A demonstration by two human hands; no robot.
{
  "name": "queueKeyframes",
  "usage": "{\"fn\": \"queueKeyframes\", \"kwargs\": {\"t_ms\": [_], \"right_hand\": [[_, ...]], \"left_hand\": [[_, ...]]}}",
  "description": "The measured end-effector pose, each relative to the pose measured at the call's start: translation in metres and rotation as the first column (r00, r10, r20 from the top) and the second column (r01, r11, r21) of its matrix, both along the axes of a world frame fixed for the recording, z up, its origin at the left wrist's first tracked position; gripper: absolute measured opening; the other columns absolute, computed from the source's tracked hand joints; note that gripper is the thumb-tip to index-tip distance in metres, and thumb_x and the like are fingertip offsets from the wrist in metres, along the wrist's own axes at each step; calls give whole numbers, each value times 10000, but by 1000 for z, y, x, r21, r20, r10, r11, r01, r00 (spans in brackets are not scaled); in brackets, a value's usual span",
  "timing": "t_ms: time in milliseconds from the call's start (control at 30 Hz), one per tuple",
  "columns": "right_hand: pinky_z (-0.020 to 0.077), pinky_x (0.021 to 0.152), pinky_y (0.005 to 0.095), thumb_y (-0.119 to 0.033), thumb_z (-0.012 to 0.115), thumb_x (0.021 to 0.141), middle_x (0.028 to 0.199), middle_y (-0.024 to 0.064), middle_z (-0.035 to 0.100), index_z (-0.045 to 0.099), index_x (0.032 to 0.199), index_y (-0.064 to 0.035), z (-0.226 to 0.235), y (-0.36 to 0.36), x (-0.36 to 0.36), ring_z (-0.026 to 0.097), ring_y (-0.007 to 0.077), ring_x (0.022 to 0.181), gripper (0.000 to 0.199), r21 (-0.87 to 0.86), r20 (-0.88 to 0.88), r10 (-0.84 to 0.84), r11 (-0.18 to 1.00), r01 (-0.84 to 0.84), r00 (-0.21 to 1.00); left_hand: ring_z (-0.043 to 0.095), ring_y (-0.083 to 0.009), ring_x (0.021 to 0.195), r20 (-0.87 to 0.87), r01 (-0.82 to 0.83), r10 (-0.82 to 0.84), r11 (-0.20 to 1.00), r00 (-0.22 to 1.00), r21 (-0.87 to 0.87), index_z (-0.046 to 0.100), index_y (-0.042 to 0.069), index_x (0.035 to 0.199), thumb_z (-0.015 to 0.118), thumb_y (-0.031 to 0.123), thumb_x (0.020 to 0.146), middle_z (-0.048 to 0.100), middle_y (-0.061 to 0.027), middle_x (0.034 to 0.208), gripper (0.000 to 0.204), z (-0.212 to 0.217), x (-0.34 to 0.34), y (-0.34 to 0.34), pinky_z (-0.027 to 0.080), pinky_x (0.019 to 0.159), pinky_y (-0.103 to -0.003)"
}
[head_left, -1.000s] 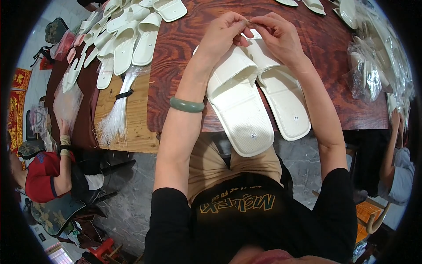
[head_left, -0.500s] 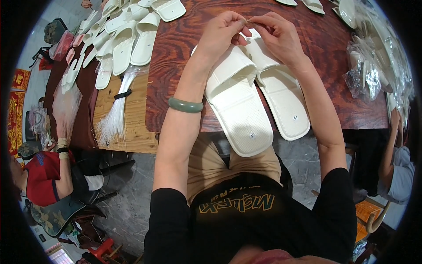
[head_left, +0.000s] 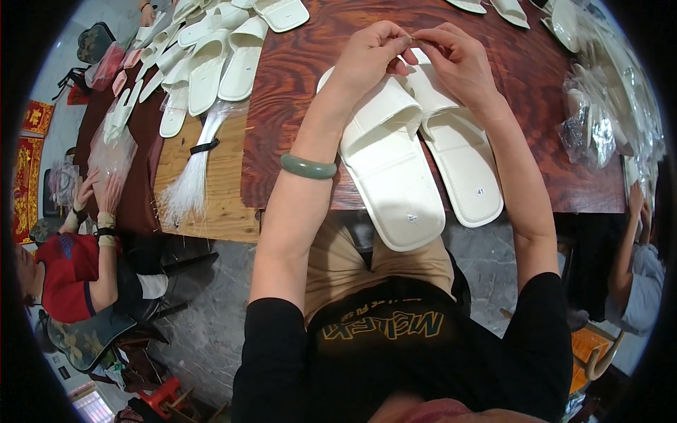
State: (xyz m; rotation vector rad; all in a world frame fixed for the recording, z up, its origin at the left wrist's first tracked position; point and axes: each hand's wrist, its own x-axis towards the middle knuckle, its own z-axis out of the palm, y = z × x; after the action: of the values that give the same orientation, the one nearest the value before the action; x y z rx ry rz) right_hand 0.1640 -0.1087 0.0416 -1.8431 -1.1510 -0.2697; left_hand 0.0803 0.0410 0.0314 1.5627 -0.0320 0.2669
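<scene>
Pinched by both left hand [head_left: 374, 53] and right hand [head_left: 460, 60] was a thin, indistinct piece [head_left: 412, 38], near the toe ends of white slippers [head_left: 395, 173] on the table [head_left: 293, 95]; a slackened pinch could have dropped it.

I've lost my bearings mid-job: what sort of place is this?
Probably a slipper-packing workshop: heaped white slippers at the upper left, filled clear bags at the right, and a co-worker handling another bag at the left.
</scene>
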Motion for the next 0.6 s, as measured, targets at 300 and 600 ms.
{"fn": "queueKeyframes", "kwargs": {"t_ms": [300, 600], "right_hand": [[469, 582, 288, -87, 610, 817, 841, 76, 630, 669, 941, -35, -1, 2, 3, 599, 185, 685, 146, 20, -8, 27, 999, -27, 1000], [484, 699, 319, -118, 610, 826, 901, 121, 648, 666, 939, -21, -7, -6, 17, 629, 244, 782, 159, 78, -28, -39, 996, 41, 999]], "left_hand": [[552, -69, 665, -12, 7, -7, 998, 1000, 65, 565, 25, 957, 516, 156, 926, 633, -35, 799, 143, 0, 2, 1, 460, 623, -208], [593, -145, 658, 255, -388, 435, 896, 864, -214, 541, 0, 943, 517, 118, 886, 616, -64, 720, 133, 19, 7, 1, 478, 626, -252]]}}
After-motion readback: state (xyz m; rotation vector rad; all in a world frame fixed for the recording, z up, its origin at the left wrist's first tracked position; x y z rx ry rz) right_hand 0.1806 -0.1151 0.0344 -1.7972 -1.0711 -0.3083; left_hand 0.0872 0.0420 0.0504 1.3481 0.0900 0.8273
